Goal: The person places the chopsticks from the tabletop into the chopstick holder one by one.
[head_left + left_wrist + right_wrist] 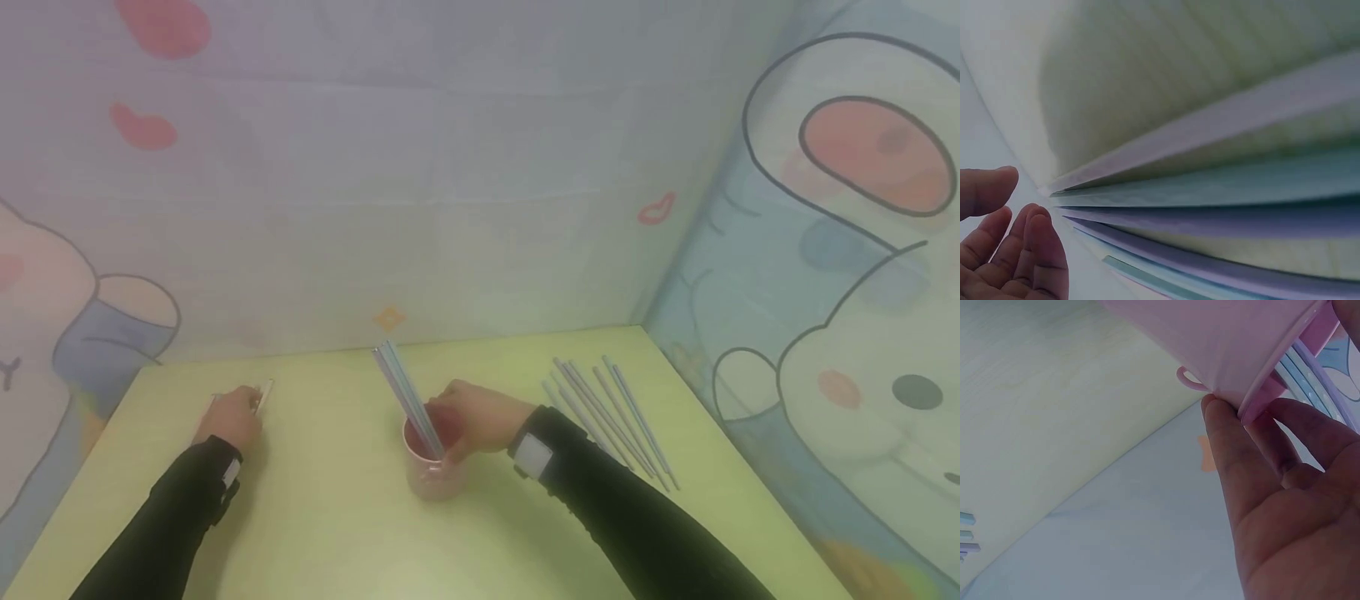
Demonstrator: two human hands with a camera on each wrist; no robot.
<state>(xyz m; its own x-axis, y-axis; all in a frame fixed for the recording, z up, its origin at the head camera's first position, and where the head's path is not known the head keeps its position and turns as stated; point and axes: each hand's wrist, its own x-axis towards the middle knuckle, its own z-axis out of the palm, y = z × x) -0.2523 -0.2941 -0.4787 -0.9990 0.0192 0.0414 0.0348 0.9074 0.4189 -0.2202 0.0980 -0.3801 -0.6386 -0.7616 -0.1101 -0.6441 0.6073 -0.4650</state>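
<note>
Mid-table, a round pink cup with a small loop handle stands on the pale yellow-green tabletop, several thin straight pastel rods leaning inside it; right hand pinches its rim. At far left, left hand sits just beside pink, green, purple and blue rods, thumb apart from loosely bent fingers, can't tell if touching. At right, thin loose pastel rods lie beyond the black right sleeve

Lower ends of the sticks — hidden inside the pink cup
</note>
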